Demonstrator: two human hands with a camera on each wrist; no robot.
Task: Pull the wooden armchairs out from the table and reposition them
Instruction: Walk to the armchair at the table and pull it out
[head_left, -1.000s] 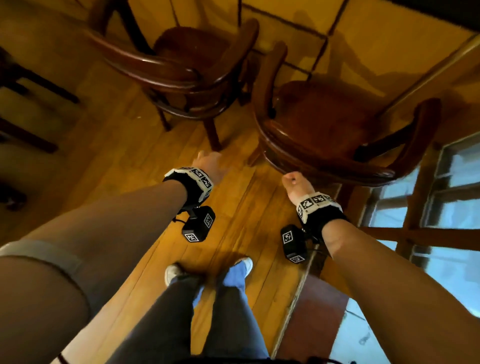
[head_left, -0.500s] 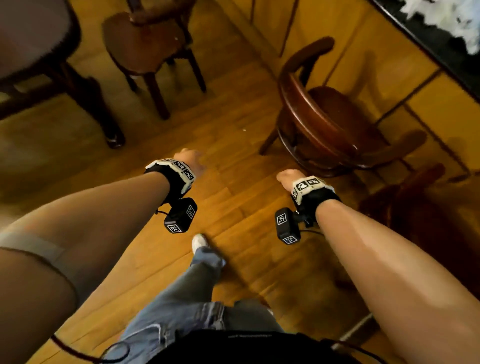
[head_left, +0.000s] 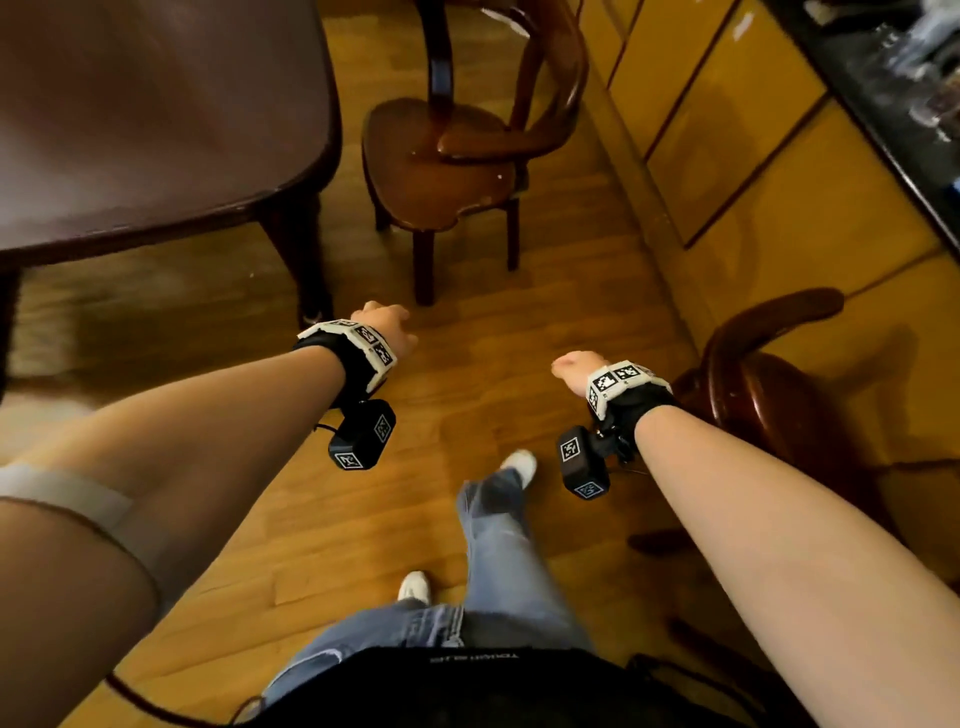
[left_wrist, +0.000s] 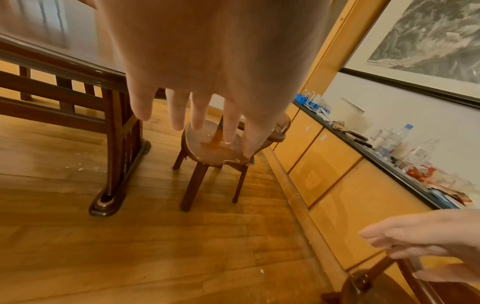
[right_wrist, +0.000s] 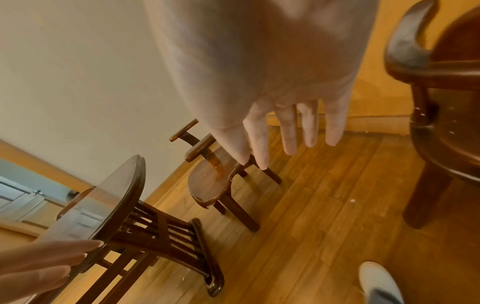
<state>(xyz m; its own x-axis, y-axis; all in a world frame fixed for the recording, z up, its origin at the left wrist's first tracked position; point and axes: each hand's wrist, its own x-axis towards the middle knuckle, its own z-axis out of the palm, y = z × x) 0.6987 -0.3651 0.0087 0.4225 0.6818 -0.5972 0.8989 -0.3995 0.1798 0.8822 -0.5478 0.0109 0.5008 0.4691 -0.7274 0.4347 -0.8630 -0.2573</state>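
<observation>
A dark wooden armchair (head_left: 447, 166) stands ahead beside the corner of the dark table (head_left: 156, 119), its seat facing me; it also shows in the left wrist view (left_wrist: 215, 148) and the right wrist view (right_wrist: 210, 181). A second armchair (head_left: 763, 384) stands at my right, close to the cabinets, and fills the right edge of the right wrist view (right_wrist: 446, 115). My left hand (head_left: 387, 325) and right hand (head_left: 574, 366) hang in the air over the floor, fingers straight and spread, holding nothing. Neither hand touches a chair.
Yellow wooden cabinets (head_left: 737, 156) with a dark cluttered counter (left_wrist: 389, 148) run along the right. The table's leg and foot (left_wrist: 114, 185) stand left of the chair ahead. My feet (head_left: 519, 465) are on the plank floor (head_left: 467, 364) between table and cabinets.
My view has swung left, away from the two chairs by the wall. The table and another chair have come into view ahead, and both hands stayed empty.
</observation>
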